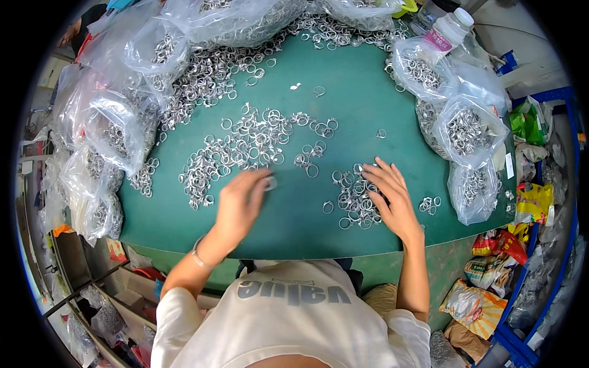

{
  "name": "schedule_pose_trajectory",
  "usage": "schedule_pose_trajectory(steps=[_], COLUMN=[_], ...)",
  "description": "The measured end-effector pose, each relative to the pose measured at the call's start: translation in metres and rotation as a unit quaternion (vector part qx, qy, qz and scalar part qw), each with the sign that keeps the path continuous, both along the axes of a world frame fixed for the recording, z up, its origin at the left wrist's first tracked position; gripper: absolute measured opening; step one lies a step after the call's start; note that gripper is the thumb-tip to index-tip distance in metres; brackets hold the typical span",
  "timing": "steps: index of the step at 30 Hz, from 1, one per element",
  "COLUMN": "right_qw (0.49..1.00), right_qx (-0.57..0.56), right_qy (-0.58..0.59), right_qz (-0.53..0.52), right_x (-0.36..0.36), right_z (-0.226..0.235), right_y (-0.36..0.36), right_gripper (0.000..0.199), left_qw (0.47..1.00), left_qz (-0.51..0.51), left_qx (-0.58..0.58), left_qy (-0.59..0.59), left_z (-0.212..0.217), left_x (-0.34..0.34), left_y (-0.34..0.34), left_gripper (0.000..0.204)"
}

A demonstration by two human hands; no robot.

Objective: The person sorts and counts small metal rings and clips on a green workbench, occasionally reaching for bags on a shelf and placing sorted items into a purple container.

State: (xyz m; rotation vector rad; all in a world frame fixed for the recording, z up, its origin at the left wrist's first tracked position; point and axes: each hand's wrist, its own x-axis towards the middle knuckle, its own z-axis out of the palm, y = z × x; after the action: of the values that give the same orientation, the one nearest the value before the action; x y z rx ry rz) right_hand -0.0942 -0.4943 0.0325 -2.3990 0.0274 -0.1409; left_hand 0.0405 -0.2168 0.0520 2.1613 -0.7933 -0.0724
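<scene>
Silver metal rings lie in loose heaps on a green table. My left hand, smeared by motion, is at the near edge of the large middle heap of rings. A blurred ring shows at its fingertips, seemingly pinched there. My right hand rests with fingers apart at the right side of a smaller ring heap, its fingertips touching the rings. A small cluster of rings lies to the right of that hand. Between the heaps sit a few rings.
Clear plastic bags of rings line the left side, more ring bags the right. A long bank of rings lies at the far left. A white bottle stands far right. Blue shelving holds packages beyond the table.
</scene>
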Motion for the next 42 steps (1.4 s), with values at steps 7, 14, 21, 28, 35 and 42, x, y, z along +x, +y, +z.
schedule_pose_trajectory(steps=[7, 14, 21, 28, 35, 42], right_qw=[0.997, 0.981, 0.970, 0.962, 0.972, 0.960], right_qx=[0.062, 0.091, 0.126, 0.161, -0.039, 0.090], right_qy=[0.009, -0.039, -0.040, -0.018, -0.072, -0.107], right_qz=[-0.051, -0.169, -0.205, -0.221, -0.221, -0.241], right_x=[-0.031, -0.047, -0.052, -0.064, -0.051, -0.054], right_z=[0.001, 0.004, -0.006, -0.005, -0.009, -0.006], right_y=[-0.003, 0.001, 0.003, 0.011, 0.014, 0.006], right_gripper=[0.040, 0.040, 0.041, 0.035, 0.029, 0.018], left_qw=[0.937, 0.911, 0.999, 0.962, 0.962, 0.955], left_qz=[0.306, 0.344, -0.032, -0.255, -0.267, -0.295], left_qx=[0.121, 0.156, 0.020, 0.096, 0.033, 0.039], left_qy=[-0.119, -0.165, 0.000, -0.031, 0.055, 0.020], left_z=[-0.039, -0.052, 0.000, -0.025, -0.012, -0.022], left_x=[-0.020, -0.028, -0.049, -0.058, -0.054, -0.060], left_y=[0.130, 0.153, 0.006, -0.100, -0.090, -0.084], left_gripper=[0.010, 0.022, 0.044, 0.055, 0.049, 0.042])
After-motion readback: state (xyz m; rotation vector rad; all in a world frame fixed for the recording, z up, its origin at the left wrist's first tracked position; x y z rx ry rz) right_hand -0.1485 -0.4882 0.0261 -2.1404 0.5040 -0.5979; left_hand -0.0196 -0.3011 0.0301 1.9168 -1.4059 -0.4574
